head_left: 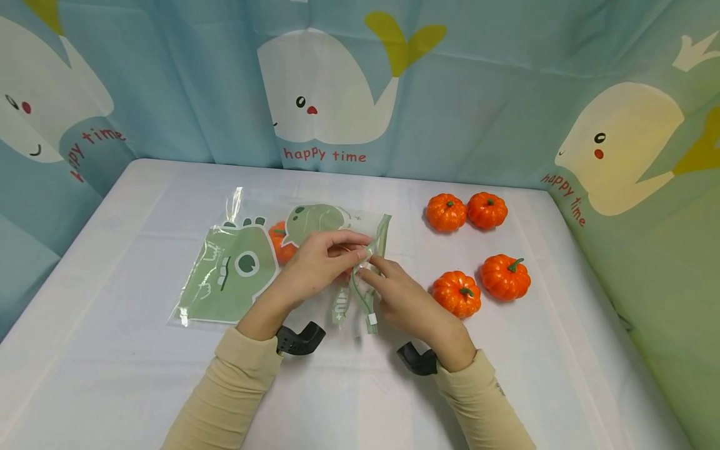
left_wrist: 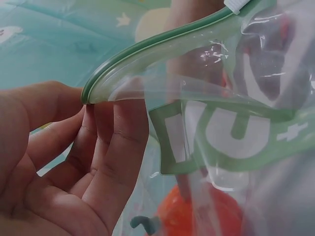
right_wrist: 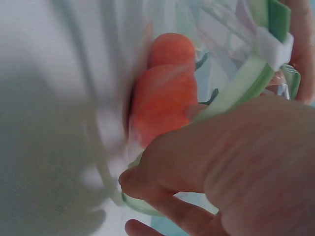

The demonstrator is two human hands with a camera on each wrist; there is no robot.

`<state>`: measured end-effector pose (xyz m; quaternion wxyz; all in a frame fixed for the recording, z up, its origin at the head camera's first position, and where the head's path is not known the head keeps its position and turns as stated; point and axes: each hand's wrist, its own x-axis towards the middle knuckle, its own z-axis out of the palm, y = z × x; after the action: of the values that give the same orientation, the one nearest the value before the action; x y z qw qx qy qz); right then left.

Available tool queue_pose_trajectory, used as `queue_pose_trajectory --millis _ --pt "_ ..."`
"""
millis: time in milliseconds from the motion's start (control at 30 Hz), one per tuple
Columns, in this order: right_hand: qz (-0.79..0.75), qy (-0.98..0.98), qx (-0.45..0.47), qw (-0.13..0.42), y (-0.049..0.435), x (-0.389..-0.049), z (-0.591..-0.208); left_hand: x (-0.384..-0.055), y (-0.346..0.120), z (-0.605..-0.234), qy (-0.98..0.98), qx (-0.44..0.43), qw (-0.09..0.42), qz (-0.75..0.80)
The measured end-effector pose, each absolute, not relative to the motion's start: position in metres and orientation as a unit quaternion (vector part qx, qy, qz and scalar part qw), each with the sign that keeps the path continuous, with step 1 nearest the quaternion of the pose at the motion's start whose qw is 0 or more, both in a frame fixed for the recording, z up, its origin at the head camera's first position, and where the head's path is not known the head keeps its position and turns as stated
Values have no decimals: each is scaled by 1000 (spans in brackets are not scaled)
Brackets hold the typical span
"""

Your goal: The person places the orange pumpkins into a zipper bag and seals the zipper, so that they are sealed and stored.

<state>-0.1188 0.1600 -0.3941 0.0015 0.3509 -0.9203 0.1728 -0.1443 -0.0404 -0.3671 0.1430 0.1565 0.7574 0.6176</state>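
Right now, both hands meet at the mouth of a clear zip bag lying left of centre on the tabletop, with its length running roughly along the far edge and its mouth toward the right edge. The left hand pinches the green zip strip between thumb and fingers; the right hand grips the other part of the mouth from the right, though the plastic partly hides its fingertips. A white slider sits at the end of the strip nearer the front edge. Inside the bag, orange pumpkins show through the film — at least two, by the right wrist view. The relation that counts is sideways: the mouth faces four loose pumpkins, all on the right half of the tabletop, so the right hand is the nearer one to each of them. The front pumpkin lies just beside that hand, the side pumpkin a little farther toward the right edge, and a close-set pair of pumpkins sits near the far right corner — well apart from both hands.
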Motion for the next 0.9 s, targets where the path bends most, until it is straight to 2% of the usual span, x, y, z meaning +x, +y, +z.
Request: queue_pose_trajectory --millis 300,700,900 --pt "185 -928 322 -37 171 -118 -385 -144 -41 -364 759 143 134 621" --pt "139 -970 196 -46 202 -117 -365 -145 -40 -368 763 136 121 620" --pt "118 -977 170 -51 213 -116 -361 -145 -39 -368 764 133 124 619"
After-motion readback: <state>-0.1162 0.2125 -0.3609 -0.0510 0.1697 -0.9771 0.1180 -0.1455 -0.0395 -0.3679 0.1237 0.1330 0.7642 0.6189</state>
